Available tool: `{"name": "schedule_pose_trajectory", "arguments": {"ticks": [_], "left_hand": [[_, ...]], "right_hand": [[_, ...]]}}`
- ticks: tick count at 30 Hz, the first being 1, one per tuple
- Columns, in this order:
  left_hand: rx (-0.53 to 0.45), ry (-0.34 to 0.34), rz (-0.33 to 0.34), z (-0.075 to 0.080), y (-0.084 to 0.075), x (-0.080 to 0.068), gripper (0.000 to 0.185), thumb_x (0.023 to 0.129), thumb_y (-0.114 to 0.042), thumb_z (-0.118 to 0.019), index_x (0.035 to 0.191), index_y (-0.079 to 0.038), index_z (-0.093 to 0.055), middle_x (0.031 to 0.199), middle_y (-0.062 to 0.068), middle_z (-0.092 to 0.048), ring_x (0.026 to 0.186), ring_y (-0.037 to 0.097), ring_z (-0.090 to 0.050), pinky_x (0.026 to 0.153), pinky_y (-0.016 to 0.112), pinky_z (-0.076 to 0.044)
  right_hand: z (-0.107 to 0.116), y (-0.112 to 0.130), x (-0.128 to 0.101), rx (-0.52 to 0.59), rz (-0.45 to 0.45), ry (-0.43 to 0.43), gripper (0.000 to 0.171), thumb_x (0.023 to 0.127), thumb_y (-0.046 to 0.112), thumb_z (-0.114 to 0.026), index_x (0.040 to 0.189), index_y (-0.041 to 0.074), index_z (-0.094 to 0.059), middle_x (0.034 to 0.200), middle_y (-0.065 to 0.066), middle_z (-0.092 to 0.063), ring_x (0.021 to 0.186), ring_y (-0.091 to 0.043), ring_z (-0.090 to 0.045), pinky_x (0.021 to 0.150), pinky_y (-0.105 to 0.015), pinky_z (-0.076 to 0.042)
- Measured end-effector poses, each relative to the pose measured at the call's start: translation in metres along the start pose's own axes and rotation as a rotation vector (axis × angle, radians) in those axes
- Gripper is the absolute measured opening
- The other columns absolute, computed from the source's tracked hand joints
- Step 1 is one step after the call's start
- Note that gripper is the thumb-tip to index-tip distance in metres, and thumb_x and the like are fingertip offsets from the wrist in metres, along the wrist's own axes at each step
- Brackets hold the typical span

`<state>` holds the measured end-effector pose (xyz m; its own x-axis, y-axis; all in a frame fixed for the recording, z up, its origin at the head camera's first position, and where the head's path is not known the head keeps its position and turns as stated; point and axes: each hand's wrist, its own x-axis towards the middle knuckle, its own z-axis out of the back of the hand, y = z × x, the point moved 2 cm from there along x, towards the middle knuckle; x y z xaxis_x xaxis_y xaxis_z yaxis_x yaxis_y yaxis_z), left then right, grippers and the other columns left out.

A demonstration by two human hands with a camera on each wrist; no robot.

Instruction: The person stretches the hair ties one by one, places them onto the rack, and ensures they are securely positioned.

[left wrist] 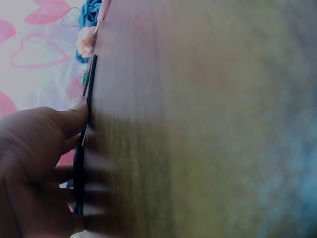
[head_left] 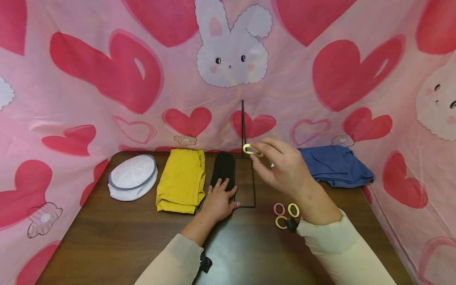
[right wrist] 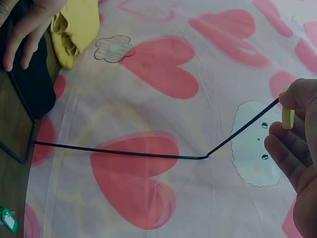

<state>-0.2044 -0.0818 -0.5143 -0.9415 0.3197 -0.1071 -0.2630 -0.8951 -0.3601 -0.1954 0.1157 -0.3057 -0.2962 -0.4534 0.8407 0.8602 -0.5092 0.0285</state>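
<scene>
Black wire (right wrist: 121,152) bends near the yellow ring (right wrist: 287,119) the right hand (head_left: 285,167) pinches.

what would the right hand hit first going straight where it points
Probably the black wire rod, whose end appears right by the yellow ring the right hand pinches; depth is unclear.

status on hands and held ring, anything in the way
Left hand: fingers on black cloth, thumb by base of wire stand. Right hand pinches yellow ring at stand's tip, threading unclear. Nothing visibly blocking.
</scene>
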Motion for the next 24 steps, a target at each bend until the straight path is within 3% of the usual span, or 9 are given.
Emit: {"name": "schedule_pose_trajectory", "arguments": {"ticks": [9, 24], "left_hand": [[0.015, 0.010, 0.005, 0.005, -0.001, 0.001, 0.065, 0.098, -0.055, -0.064, 0.155, -0.027, -0.051, 0.169, 0.010, -0.030, 0.158, 0.036, -0.017, 0.122, 0.065, -0.017], [0.015, 0.053, 0.013, 0.007, -0.004, 0.002, 0.065, 0.098, -0.055, -0.064, 0.156, -0.027, -0.051, 0.169, 0.010, -0.030, 0.158, 0.036, -0.017, 0.121, 0.066, -0.018]], "right_hand": [[-0.011, -0.016, 0.004, -0.004, -0.008, 0.000, 0.028, 0.087, 0.011, -0.077, 0.114, 0.002, -0.076, 0.105, -0.013, -0.072, 0.090, -0.027, -0.071, 0.075, -0.044, -0.062], [-0.040, -0.050, 0.010, -0.011, -0.147, -0.031, 0.028, 0.090, 0.012, -0.076, 0.116, 0.003, -0.077, 0.106, -0.015, -0.069, 0.088, -0.025, -0.068, 0.079, -0.042, -0.061]]}}
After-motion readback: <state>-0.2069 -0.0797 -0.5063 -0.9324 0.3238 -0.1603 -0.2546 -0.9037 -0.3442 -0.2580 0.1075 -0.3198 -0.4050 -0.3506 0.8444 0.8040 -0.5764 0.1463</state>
